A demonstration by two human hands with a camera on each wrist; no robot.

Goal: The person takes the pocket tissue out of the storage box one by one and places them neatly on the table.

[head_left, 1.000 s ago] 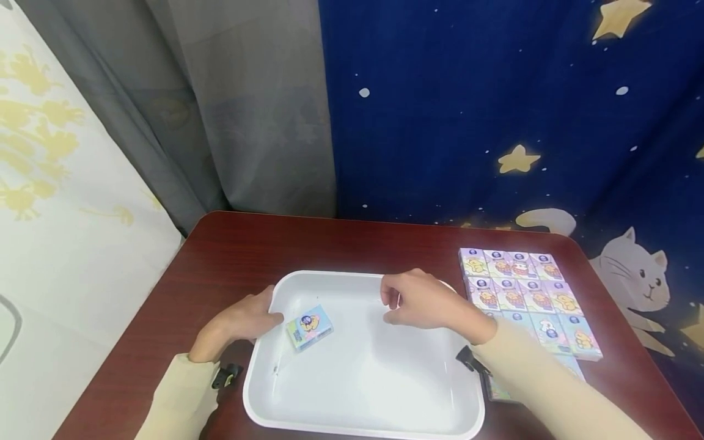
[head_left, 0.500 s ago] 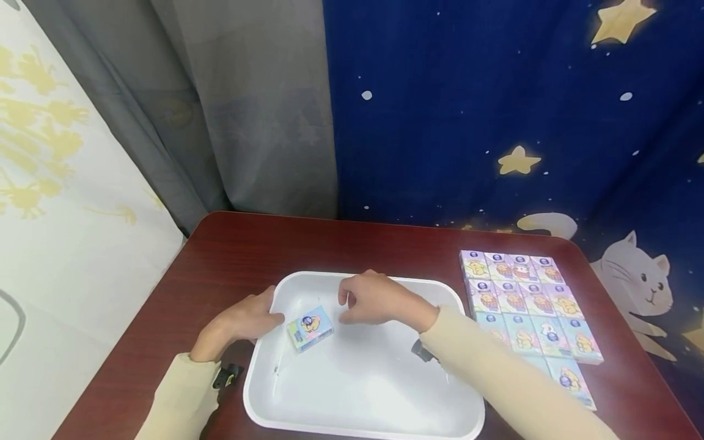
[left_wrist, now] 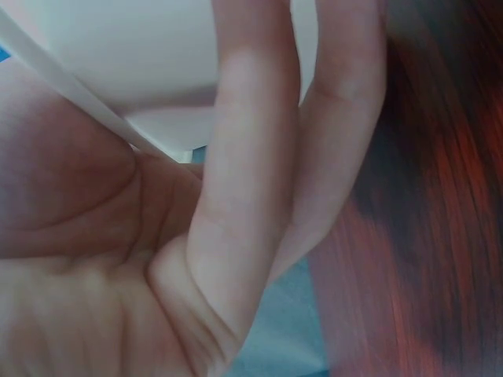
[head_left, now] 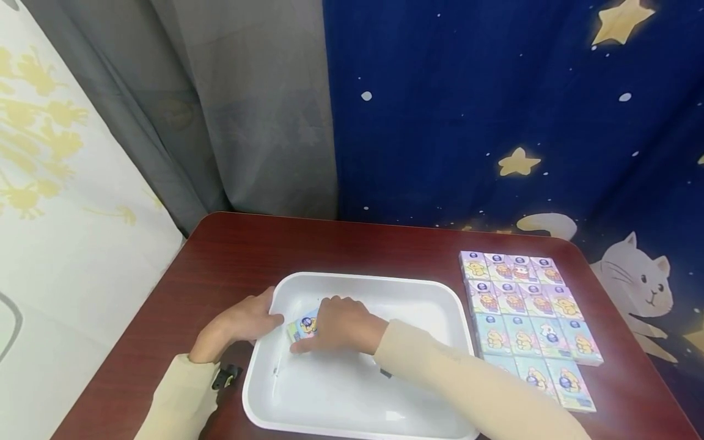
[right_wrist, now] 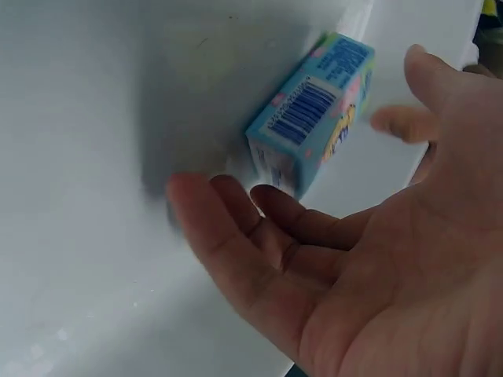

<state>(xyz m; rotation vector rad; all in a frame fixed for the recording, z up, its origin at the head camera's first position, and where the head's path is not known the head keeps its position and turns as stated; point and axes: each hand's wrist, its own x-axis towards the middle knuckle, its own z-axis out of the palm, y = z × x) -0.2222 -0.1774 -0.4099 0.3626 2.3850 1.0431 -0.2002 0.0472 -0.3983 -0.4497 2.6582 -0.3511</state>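
A white tray (head_left: 379, 382) lies on the dark red table, and my left hand (head_left: 244, 319) grips its left rim with the thumb over the inner side. In the left wrist view the fingers (left_wrist: 251, 149) curve by the tray's outer wall. Inside the tray lies a blue pack of pocket tissues (head_left: 304, 326) with a cartoon print and a barcode (right_wrist: 302, 108). My right hand (head_left: 342, 327) reaches over it, hiding its right part in the head view. In the right wrist view the fingers are bent loosely beside the pack, with a gap between.
Several similar tissue packs (head_left: 522, 305), purple in the far rows and blue in the near ones, lie in rows right of the tray. The table (head_left: 330, 241) ends at a grey curtain (head_left: 264, 110) and a blue one with stars (head_left: 440, 122).
My right hand has moved left and down across the tray to the tissue pack. The left hand has stayed on the rim. More of the packs at the right now show.
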